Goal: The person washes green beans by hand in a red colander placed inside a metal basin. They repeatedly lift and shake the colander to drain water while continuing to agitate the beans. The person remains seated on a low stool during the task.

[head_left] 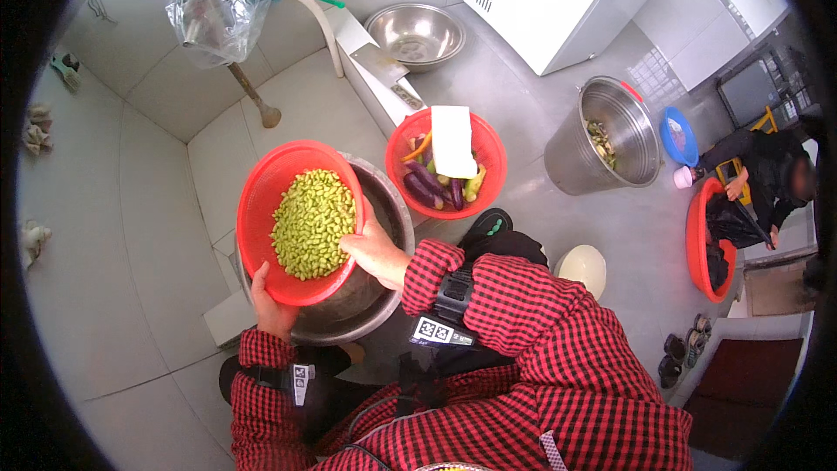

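Between my hands a red plastic colander is held up, tilted a little, with many shelled green beans inside. My left hand grips its near rim at the lower left, fingers partly hidden beneath. At the right rim, my right hand has its thumb over the edge by the beans. Under the colander stands a wide metal basin, mostly covered from view.
A red basket holds eggplants and a white box-like item. A cleaver lies on the ledge near a steel bowl. A metal bucket holds scraps. At far right, another person handles dark cloth over a red tub.
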Demonstrator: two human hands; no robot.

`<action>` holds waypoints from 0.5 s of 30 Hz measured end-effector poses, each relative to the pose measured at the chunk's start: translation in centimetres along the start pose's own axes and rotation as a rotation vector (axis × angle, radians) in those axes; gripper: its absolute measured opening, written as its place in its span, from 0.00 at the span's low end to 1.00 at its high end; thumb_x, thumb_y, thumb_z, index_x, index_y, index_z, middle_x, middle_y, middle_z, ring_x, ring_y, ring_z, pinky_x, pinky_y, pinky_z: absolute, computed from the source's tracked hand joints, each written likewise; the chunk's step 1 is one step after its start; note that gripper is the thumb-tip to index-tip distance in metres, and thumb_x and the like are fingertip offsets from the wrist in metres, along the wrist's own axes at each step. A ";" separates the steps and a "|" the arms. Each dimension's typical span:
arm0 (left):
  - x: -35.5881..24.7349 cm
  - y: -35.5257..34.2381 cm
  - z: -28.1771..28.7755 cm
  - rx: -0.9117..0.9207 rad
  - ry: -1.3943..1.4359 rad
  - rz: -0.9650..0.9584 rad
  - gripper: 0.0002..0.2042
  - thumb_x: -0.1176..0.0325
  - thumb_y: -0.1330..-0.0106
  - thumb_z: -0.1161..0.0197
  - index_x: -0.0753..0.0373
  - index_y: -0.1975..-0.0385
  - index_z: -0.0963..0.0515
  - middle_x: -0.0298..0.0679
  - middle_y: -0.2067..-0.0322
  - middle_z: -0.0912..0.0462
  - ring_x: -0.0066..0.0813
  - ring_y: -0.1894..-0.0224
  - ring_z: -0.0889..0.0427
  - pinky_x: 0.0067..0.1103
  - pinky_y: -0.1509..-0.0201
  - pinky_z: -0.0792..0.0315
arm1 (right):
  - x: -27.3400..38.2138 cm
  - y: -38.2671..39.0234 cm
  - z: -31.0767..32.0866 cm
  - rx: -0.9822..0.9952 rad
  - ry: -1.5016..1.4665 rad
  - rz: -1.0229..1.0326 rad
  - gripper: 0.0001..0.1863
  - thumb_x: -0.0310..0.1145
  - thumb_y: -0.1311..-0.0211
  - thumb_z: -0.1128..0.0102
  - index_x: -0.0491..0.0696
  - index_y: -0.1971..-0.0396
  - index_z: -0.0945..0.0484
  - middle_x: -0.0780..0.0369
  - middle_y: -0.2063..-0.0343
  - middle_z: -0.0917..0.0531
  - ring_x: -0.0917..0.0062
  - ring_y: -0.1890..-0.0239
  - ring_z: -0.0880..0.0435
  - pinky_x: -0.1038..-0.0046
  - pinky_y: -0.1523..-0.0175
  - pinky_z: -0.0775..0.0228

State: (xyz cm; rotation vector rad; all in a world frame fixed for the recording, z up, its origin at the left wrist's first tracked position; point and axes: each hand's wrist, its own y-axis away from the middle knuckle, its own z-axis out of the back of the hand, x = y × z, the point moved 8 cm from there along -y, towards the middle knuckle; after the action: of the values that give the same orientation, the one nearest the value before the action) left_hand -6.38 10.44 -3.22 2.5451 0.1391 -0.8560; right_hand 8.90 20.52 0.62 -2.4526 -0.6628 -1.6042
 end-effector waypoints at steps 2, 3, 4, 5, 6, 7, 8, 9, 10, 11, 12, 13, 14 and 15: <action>0.0 -0.1 0.4 -0.031 0.015 0.006 0.24 0.63 0.39 0.54 0.64 0.42 0.44 0.43 0.43 0.38 0.41 0.42 0.38 0.37 0.39 0.43 | -0.2 0.0 0.1 -0.029 0.026 -0.023 0.34 0.17 0.58 0.55 0.44 0.44 0.46 0.58 0.49 0.32 0.74 0.44 0.36 0.76 0.40 0.48; 0.0 -0.1 0.4 -0.030 0.019 0.010 0.25 0.63 0.39 0.54 0.64 0.42 0.45 0.43 0.43 0.38 0.41 0.42 0.38 0.37 0.39 0.43 | -0.1 0.1 0.2 -0.032 0.024 -0.026 0.34 0.17 0.58 0.55 0.44 0.44 0.46 0.58 0.49 0.32 0.74 0.44 0.36 0.75 0.40 0.48; 0.1 -0.1 0.0 0.009 0.022 0.011 0.25 0.63 0.39 0.54 0.64 0.42 0.45 0.43 0.43 0.38 0.41 0.42 0.38 0.37 0.39 0.44 | 0.0 0.2 0.2 -0.036 0.023 -0.030 0.34 0.17 0.58 0.55 0.44 0.44 0.46 0.58 0.49 0.32 0.74 0.44 0.36 0.75 0.40 0.48; 0.1 -0.1 0.3 -0.023 0.019 0.009 0.25 0.63 0.39 0.55 0.64 0.42 0.45 0.43 0.43 0.38 0.41 0.42 0.38 0.37 0.39 0.44 | 0.0 0.3 0.2 -0.042 0.018 -0.047 0.34 0.17 0.58 0.55 0.44 0.44 0.46 0.58 0.49 0.32 0.74 0.44 0.36 0.75 0.40 0.48; 0.0 -0.1 0.2 -0.019 0.016 0.002 0.25 0.63 0.39 0.55 0.64 0.42 0.45 0.43 0.43 0.38 0.41 0.42 0.38 0.37 0.39 0.44 | 0.2 0.3 0.2 -0.033 0.023 -0.044 0.34 0.17 0.58 0.55 0.45 0.44 0.46 0.58 0.49 0.32 0.74 0.44 0.36 0.75 0.40 0.48; 0.0 -0.1 -0.2 0.022 0.011 -0.005 0.25 0.63 0.39 0.55 0.64 0.42 0.45 0.43 0.43 0.38 0.41 0.42 0.38 0.37 0.39 0.44 | 0.3 0.4 0.2 -0.027 0.023 -0.056 0.34 0.17 0.58 0.55 0.45 0.44 0.46 0.58 0.49 0.33 0.74 0.44 0.37 0.76 0.40 0.48; 0.0 -0.1 0.1 -0.028 0.011 -0.001 0.25 0.63 0.39 0.55 0.64 0.42 0.45 0.43 0.43 0.38 0.41 0.42 0.38 0.37 0.39 0.44 | 0.4 0.5 0.1 -0.021 0.022 -0.069 0.34 0.17 0.58 0.55 0.45 0.44 0.46 0.58 0.49 0.33 0.74 0.43 0.37 0.76 0.40 0.48; 0.0 0.0 0.1 -0.041 0.008 0.002 0.25 0.63 0.39 0.55 0.64 0.42 0.45 0.43 0.43 0.38 0.41 0.42 0.38 0.37 0.39 0.44 | 0.6 0.5 0.1 -0.020 0.017 -0.068 0.34 0.17 0.57 0.55 0.45 0.44 0.46 0.58 0.49 0.33 0.75 0.44 0.37 0.76 0.40 0.48; 0.0 0.1 -0.2 -0.006 0.006 0.000 0.25 0.64 0.39 0.55 0.64 0.42 0.45 0.43 0.43 0.38 0.41 0.42 0.38 0.37 0.39 0.44 | 0.7 0.5 0.1 -0.020 0.011 -0.067 0.34 0.17 0.57 0.55 0.45 0.44 0.46 0.58 0.49 0.33 0.75 0.44 0.37 0.76 0.40 0.48; 0.0 0.1 0.1 -0.048 0.007 0.008 0.24 0.64 0.39 0.55 0.64 0.42 0.45 0.43 0.43 0.38 0.41 0.42 0.38 0.37 0.39 0.44 | 0.8 0.6 0.1 -0.020 -0.002 -0.070 0.34 0.17 0.57 0.55 0.45 0.44 0.46 0.58 0.49 0.33 0.75 0.44 0.37 0.76 0.41 0.48; 0.1 0.1 0.1 -0.043 0.010 0.011 0.24 0.64 0.39 0.55 0.64 0.42 0.45 0.43 0.43 0.38 0.41 0.42 0.38 0.37 0.39 0.44 | 0.8 0.6 0.1 -0.023 0.016 -0.071 0.34 0.17 0.57 0.55 0.45 0.44 0.46 0.58 0.49 0.33 0.75 0.44 0.37 0.76 0.41 0.48; 0.0 0.1 -0.3 0.005 0.012 0.011 0.24 0.64 0.39 0.55 0.64 0.42 0.45 0.43 0.43 0.38 0.41 0.42 0.38 0.37 0.39 0.44 | 0.8 0.6 0.2 -0.026 0.027 -0.077 0.34 0.17 0.57 0.55 0.45 0.44 0.46 0.58 0.49 0.33 0.75 0.44 0.36 0.76 0.41 0.48; 0.0 0.2 0.0 -0.039 0.005 0.013 0.24 0.63 0.39 0.55 0.64 0.42 0.44 0.43 0.43 0.38 0.41 0.42 0.38 0.37 0.39 0.44 | 0.8 0.6 0.2 -0.030 0.033 -0.082 0.34 0.17 0.57 0.55 0.45 0.44 0.46 0.58 0.49 0.33 0.75 0.44 0.36 0.76 0.41 0.48; 0.0 0.2 0.0 -0.039 -0.002 0.013 0.24 0.63 0.38 0.55 0.64 0.42 0.44 0.43 0.43 0.38 0.41 0.42 0.38 0.37 0.39 0.44 | 0.8 0.6 0.2 -0.026 0.029 -0.088 0.34 0.17 0.57 0.55 0.45 0.44 0.46 0.58 0.49 0.33 0.75 0.43 0.37 0.76 0.40 0.49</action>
State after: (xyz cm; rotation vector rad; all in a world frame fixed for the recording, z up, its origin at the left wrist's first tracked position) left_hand -6.32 10.23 -3.17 2.5060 0.1368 -0.8423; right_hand 9.56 20.29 1.30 -2.4457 -0.7599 -1.6872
